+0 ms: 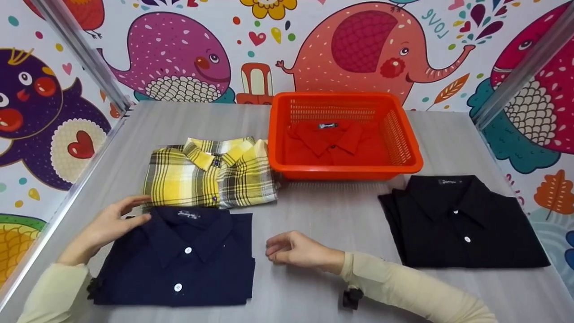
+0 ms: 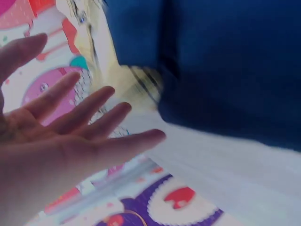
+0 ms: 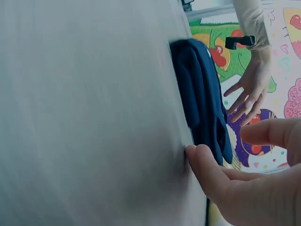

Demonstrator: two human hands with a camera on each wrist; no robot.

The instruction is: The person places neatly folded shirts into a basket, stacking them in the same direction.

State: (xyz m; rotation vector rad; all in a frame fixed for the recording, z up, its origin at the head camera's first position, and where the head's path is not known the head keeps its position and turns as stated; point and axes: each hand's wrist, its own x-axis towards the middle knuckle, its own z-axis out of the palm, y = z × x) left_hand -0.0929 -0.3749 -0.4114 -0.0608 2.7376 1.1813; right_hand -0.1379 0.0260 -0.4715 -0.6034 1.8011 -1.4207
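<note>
Head view: I see navy shirt (image 1: pixel 197 269), collar forward, long axis crosswise between spread left hand (image 1: pixel 110 225) and half-curled right hand (image 1: pixel 304 251), both empty.

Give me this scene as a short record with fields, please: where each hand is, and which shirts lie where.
Left hand: fingers spread, holding nothing, near the upper left corner of the navy shirt
Right hand: fingers loosely bent, holding nothing, low over the table, right of the navy shirt
Nearest shirt: navy shirt, folded, collar away from the person
Behind it: yellow plaid shirt, folded
Orange basket: at the back, red shirt inside
Far right: black shirt, folded
</note>
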